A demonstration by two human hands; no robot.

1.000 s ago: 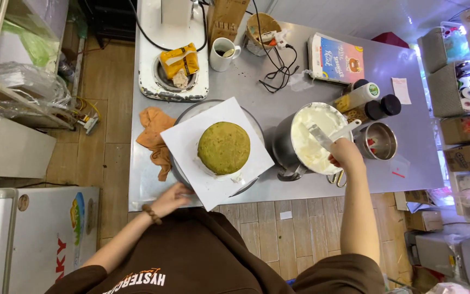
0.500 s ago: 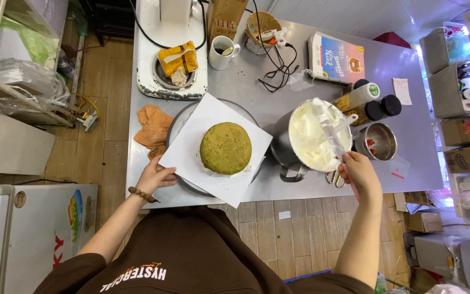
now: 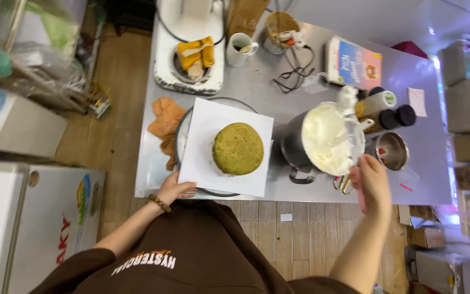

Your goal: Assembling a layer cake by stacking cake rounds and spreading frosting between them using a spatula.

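- left hand (image 3: 174,189) open, fingers resting on near corner of white square board (image 3: 227,147)
- green round cake (image 3: 238,148) centred on board
- right hand (image 3: 372,182) gripping spatula (image 3: 354,128), blade over cream in metal bowl (image 3: 322,141), just right of cake

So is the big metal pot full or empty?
Full: the metal pot is heaped to its rim with white cream.

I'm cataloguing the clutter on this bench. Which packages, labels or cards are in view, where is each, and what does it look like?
Carton: far edge of the table, lying flat, rectangular, blue and orange with white sides.
Bottle: behind the cream bowl, lying down, pale label, green cap.
Paper slip: far right of the table, small, white, red marks.
Boxes: right of the table, grey, stacked.
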